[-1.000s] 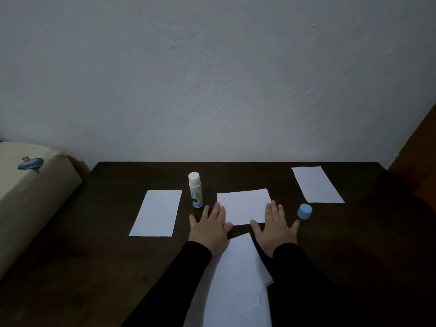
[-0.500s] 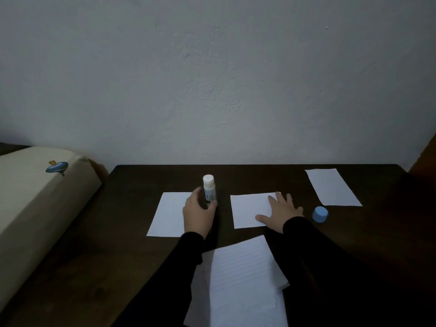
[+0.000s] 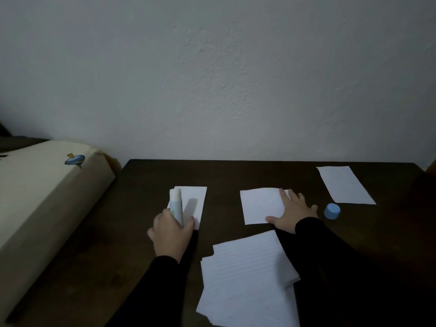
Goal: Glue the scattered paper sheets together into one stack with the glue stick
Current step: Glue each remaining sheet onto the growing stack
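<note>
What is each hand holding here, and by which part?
The left hand grips the glue stick by its lower body. The right hand holds nothing; it presses flat on the middle sheet.

- Bare worktop [image 3: 224, 175] runs along the far edge, between the sheets and the wall.
- A blue cap [image 3: 332, 211] stands near the right edge.
- A paper stack [image 3: 250, 279] fills the near edge's middle.
</note>
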The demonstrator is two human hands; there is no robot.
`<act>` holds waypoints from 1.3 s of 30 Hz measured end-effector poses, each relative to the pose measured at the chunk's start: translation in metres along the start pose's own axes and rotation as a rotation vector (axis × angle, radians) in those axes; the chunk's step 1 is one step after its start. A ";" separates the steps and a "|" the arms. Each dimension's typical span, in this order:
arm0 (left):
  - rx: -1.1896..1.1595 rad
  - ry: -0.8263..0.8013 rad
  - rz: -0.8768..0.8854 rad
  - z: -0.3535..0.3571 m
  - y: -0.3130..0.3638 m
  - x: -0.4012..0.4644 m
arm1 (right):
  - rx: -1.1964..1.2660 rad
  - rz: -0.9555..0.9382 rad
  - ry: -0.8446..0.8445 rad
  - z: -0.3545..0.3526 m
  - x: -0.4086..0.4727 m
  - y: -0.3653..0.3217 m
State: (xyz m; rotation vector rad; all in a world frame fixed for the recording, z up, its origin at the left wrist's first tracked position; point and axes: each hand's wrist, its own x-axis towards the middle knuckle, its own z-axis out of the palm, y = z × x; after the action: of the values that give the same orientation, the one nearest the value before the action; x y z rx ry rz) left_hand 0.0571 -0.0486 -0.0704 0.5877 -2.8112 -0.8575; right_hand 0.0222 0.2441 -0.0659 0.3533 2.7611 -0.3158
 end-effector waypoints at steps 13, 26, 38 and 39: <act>-0.197 0.022 0.019 0.010 -0.018 0.001 | 0.572 -0.125 0.277 0.000 -0.038 -0.009; -0.285 -0.039 0.054 0.000 -0.016 -0.006 | 0.532 -0.366 -0.226 -0.013 -0.095 -0.014; -0.284 -0.067 0.037 -0.002 -0.016 -0.008 | -0.293 -0.163 -0.157 0.001 -0.098 -0.032; -0.287 -0.071 0.031 -0.002 -0.016 -0.008 | -0.257 -0.169 -0.120 -0.002 -0.096 -0.037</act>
State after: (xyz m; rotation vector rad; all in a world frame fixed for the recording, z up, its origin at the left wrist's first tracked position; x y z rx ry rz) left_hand 0.0696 -0.0583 -0.0779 0.4767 -2.6766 -1.2689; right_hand 0.0992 0.1899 -0.0235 0.0350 2.6743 -0.0187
